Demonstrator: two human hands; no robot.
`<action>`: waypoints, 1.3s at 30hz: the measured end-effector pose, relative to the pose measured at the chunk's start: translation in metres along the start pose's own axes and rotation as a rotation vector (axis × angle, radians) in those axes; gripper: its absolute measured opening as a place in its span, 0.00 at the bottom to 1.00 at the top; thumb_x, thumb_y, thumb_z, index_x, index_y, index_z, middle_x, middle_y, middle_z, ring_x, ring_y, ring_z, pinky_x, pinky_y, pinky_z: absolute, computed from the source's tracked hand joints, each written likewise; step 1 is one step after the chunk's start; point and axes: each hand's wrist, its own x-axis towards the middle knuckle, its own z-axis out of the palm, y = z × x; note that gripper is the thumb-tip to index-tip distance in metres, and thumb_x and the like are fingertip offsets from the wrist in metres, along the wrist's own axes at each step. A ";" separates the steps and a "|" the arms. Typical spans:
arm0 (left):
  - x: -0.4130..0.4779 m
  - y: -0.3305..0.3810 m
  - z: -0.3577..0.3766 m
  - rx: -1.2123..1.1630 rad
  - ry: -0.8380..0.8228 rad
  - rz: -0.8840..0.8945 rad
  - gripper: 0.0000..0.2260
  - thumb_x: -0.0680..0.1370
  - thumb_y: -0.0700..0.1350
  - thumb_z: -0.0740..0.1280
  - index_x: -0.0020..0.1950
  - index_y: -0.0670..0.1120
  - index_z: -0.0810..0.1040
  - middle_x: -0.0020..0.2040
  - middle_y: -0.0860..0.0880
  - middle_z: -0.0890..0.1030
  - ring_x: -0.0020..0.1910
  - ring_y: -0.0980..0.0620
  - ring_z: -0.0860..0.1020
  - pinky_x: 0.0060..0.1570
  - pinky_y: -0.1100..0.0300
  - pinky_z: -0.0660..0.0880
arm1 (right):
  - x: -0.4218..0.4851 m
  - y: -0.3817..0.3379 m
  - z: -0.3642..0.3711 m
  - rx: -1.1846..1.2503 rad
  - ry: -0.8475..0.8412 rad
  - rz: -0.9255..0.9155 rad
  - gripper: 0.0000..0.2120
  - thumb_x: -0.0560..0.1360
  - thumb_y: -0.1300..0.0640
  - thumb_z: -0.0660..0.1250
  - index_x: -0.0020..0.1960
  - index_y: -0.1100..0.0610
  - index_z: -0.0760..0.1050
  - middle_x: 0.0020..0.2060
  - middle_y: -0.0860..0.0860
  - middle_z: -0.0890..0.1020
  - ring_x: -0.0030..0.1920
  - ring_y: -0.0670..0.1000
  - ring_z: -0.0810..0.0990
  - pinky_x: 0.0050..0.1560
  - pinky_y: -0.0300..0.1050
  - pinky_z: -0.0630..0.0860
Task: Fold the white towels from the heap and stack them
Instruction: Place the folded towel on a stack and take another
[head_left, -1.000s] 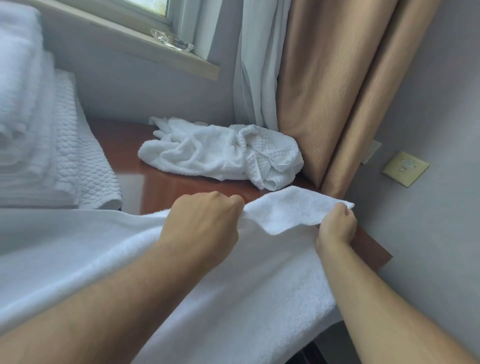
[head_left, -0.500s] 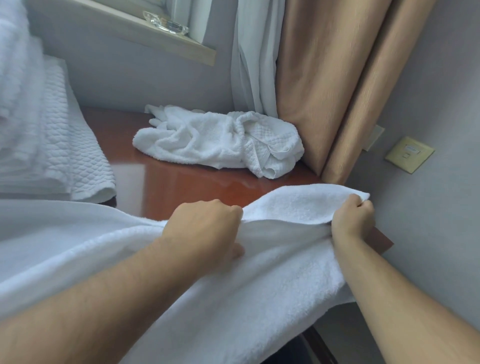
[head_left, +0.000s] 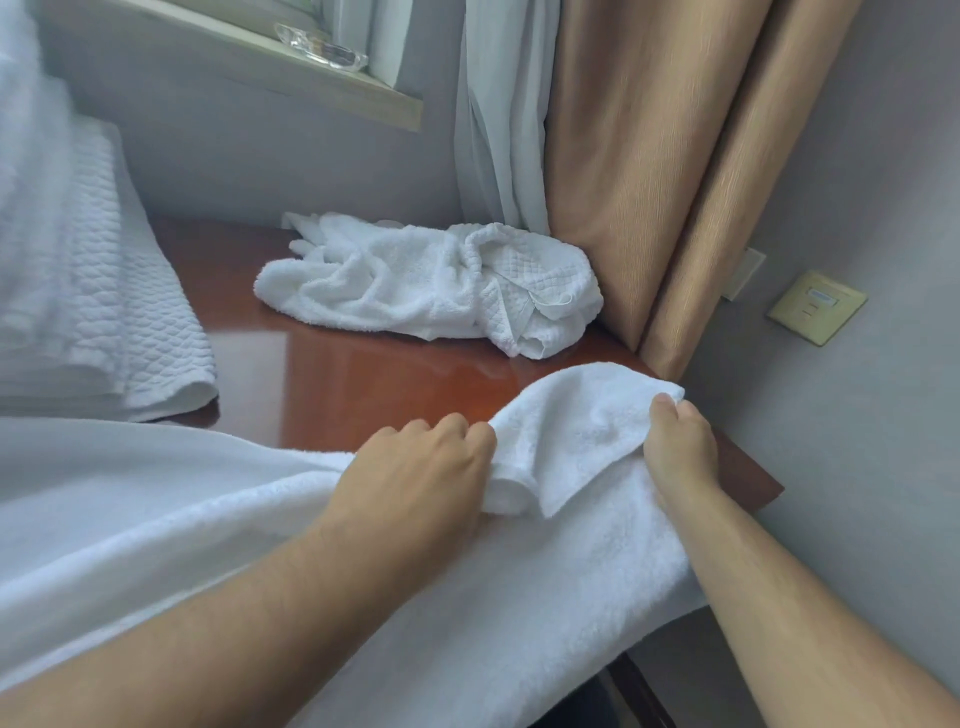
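A large white towel (head_left: 571, 561) lies spread over the near part of the reddish-brown table (head_left: 363, 379) and hangs over its front edge. My left hand (head_left: 415, 473) pinches the towel's far edge near the middle. My right hand (head_left: 678, 441) grips the towel's right corner, which is lifted and curled over. A heap of crumpled white towels (head_left: 431, 283) rests at the back of the table by the curtain. At the far left stands a stack of folded white towels (head_left: 78, 291).
A tan curtain (head_left: 675, 156) and a sheer white curtain (head_left: 498, 114) hang behind the heap. A window sill (head_left: 249, 67) carries a clear glass dish (head_left: 322, 47). A wall plate (head_left: 815, 306) sits on the grey wall at right.
My right hand has carried the towel's corner inward toward my left hand, and the fold between the hands is now bunched. The view shifted slightly downward.
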 end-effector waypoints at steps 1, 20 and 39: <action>0.001 -0.003 0.001 0.028 -0.013 -0.014 0.14 0.80 0.55 0.62 0.46 0.51 0.58 0.42 0.53 0.64 0.43 0.46 0.74 0.34 0.54 0.64 | 0.001 -0.001 -0.001 0.036 -0.020 0.001 0.19 0.83 0.47 0.54 0.53 0.60 0.76 0.44 0.51 0.79 0.48 0.56 0.76 0.49 0.50 0.69; -0.029 -0.017 -0.009 0.084 0.269 0.222 0.10 0.74 0.52 0.74 0.43 0.45 0.79 0.33 0.49 0.73 0.27 0.43 0.73 0.25 0.57 0.67 | 0.003 -0.005 0.002 0.218 0.250 -0.001 0.11 0.76 0.51 0.64 0.37 0.51 0.68 0.42 0.52 0.80 0.45 0.57 0.76 0.45 0.50 0.69; -0.051 -0.019 -0.032 0.093 -0.030 0.084 0.27 0.75 0.67 0.59 0.73 0.63 0.64 0.58 0.60 0.75 0.57 0.54 0.74 0.57 0.56 0.70 | -0.059 -0.051 -0.002 -0.042 -0.300 -0.549 0.10 0.75 0.59 0.67 0.55 0.54 0.79 0.57 0.51 0.75 0.63 0.55 0.72 0.63 0.48 0.69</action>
